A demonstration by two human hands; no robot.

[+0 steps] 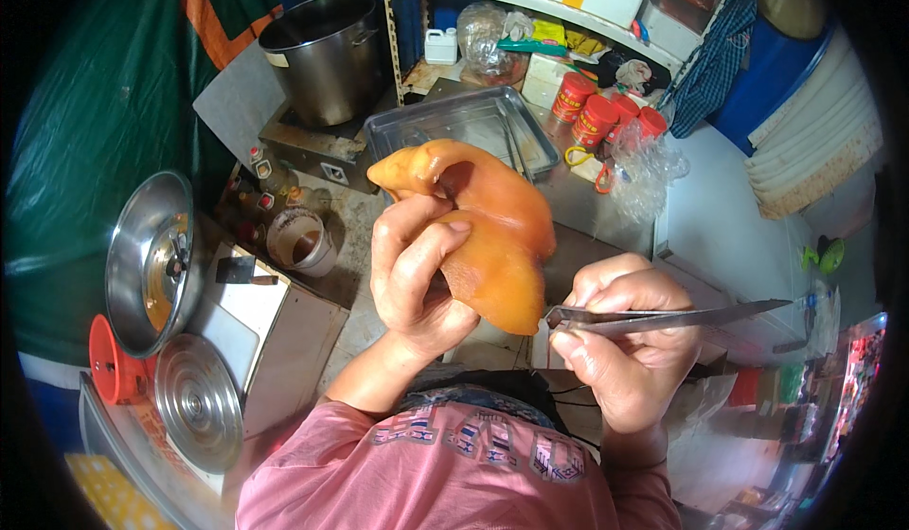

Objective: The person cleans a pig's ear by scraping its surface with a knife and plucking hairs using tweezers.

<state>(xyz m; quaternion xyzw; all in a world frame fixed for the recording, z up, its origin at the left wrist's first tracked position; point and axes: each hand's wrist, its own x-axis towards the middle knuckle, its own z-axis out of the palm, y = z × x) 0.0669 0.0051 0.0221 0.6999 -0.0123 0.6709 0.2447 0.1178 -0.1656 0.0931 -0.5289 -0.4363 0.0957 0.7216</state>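
Note:
My left hand (419, 281) grips a glossy orange piece of skin-on meat (497, 224), held up in front of my chest. It is curled over at the top, with a rounded flap hanging at the bottom, and looks like a pig's ear. My fingers wrap its left side and partly hide it. Pinched between the thumb and fingers of my right hand (625, 345) is a pair of steel tweezers (653, 320). Their wide tips point left, close beside the lower edge of the meat; whether they touch it I cannot tell. The tapered other end sticks out to the right.
Beyond the meat lies a rectangular metal tray (522, 132) with tongs, near red cans (596, 119) and scissors (584, 157). A tall steel pot (323, 68) stands on a stove. At left are a steel basin (128, 281), a cleaver (238, 271) and a white bucket (319, 253).

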